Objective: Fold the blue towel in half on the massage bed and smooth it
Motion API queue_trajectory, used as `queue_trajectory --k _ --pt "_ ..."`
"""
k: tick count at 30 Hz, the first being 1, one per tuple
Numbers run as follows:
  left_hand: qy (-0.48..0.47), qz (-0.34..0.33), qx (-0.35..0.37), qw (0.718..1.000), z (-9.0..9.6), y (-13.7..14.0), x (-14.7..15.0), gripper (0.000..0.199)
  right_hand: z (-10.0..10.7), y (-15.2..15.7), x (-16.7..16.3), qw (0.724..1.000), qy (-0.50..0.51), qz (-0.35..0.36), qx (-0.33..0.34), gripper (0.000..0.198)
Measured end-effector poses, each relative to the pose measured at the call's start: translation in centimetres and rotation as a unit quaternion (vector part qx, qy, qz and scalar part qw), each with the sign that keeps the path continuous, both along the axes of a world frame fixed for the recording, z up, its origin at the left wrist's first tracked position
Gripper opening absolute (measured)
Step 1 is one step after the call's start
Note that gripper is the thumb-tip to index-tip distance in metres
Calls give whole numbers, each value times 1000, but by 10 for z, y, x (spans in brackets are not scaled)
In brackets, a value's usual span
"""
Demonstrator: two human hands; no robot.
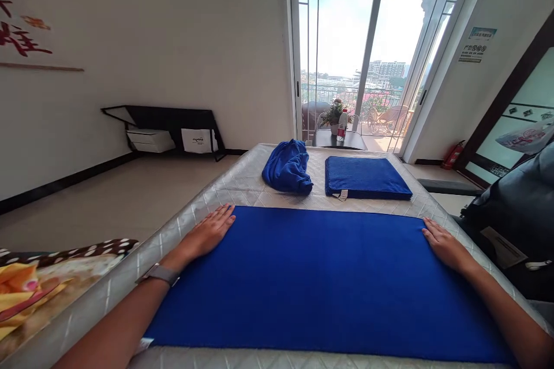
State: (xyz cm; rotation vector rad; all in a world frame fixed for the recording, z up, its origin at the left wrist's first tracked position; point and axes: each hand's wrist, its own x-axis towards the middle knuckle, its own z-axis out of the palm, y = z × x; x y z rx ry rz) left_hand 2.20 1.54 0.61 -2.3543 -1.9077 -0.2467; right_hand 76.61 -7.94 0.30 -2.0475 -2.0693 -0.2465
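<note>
A blue towel (320,282) lies spread flat on the pale quilted mattress (234,184). My left hand (213,228) rests with fingers stretched out on its far left corner. At the far right corner, my right hand (444,244) lies flat along the edge, fingers extended. Neither hand grips anything. Beyond the towel sits a crumpled blue cloth (288,167), and to its right a neat stack of folded blue towels (367,177) with a white tag at the front. Another white tag shows at the spread towel's near left corner.
A small table (324,139) with a bottle (341,125) and potted plant (333,115) stands past the mattress, before glass sliding doors (337,40). A black bag (519,213) is close on the right. Patterned bedding (52,288) lies at lower left; a low black rack (173,121) stands by the wall.
</note>
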Motion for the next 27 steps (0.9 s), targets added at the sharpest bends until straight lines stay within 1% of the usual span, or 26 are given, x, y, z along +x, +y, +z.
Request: queue_trajectory --k 5,8,11,14,15,17,20,21,22,23,24,25,27 --pt "26 -7 -3 1000 5 -2 6 64 24 -2 -14 998 49 -27 -29 61" --pt "31 2 -5 1000 16 -6 11 63 39 -2 -16 995 72 -44 -46 57" --pt "39 29 -27 998 35 -9 26 61 58 0 -17 991 70 -64 -94 55" --pt "46 70 -29 996 61 -11 59 59 77 6 -19 986 46 -81 -141 51" --pt "47 71 -18 996 70 -12 76 59 83 9 -19 985 40 -84 -148 49" --pt "47 40 8 998 87 -17 120 56 90 15 -21 984 32 -92 -151 43" --pt "45 -75 15 996 107 -40 208 49 97 25 -22 981 26 -107 -157 34" --pt "38 -149 2 988 111 -52 242 44 98 29 -22 981 25 -111 -159 30" --pt "33 -237 -11 971 113 -67 276 40 100 32 -22 980 24 -114 -160 28" --pt "24 -313 -6 949 114 -83 311 37 101 34 -22 980 23 -117 -161 25" --pt "17 -387 5 922 112 -101 346 33 102 37 -22 979 23 -121 -161 23" --pt "8 -448 18 894 109 -119 380 30 103 39 -22 979 23 -124 -161 22" --pt "0 -538 35 842 99 -156 444 25 105 43 -21 978 23 -130 -160 20"
